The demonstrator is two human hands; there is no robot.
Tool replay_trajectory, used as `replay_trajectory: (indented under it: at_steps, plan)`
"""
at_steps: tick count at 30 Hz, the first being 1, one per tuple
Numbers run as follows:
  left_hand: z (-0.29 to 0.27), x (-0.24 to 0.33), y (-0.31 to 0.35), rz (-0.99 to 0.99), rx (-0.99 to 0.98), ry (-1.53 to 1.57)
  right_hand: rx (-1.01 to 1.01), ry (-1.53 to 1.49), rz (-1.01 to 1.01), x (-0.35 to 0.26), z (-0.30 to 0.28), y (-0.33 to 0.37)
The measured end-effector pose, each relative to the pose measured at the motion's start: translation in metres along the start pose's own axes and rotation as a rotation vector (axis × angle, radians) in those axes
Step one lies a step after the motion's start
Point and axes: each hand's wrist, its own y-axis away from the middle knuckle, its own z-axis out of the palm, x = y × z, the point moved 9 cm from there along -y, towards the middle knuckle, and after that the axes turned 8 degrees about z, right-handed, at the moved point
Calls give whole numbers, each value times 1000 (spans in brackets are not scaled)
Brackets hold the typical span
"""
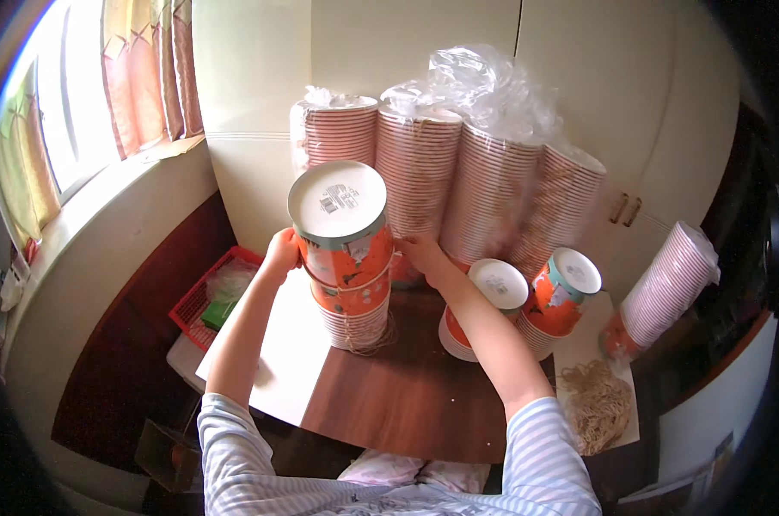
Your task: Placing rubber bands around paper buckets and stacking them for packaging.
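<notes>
A tall stack of upside-down orange paper buckets [345,260] with a white round base on top stands at the table's left middle. My left hand [282,253] is closed against its left side, fingertips partly hidden by the bucket. On the opposite side, the fingers of my right hand [418,250] are closed at the upper bucket's wall. White rims are layered at the foot of the stack, and thin twine [374,341] lies around there. Two shorter upturned bucket stacks, one left [499,284] and one right [576,272], stand by my right forearm, which covers part of the left one.
Several tall plastic-wrapped bucket stacks [417,168] line the back against pale cabinets [596,77]. Another wrapped stack [665,279] leans at the right. A twine bundle [594,408] lies on the table's right end. Left of the table is a red basket [193,305].
</notes>
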Motion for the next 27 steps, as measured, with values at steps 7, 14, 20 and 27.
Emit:
replay_trajectory:
  at_steps: [7,14,20,27]
  plan:
    - [9,-31,17,-98,76,-9,62,1,48,33,8,-3]
    - [13,-69,12,-127,22,9,78,-141,-156,63,10,-34]
    - [7,-86,13,-67,71,-7,76,-14,-44,65,19,-18]
    - [10,-95,15,-98,70,-23,140,66,-87,85,16,-29]
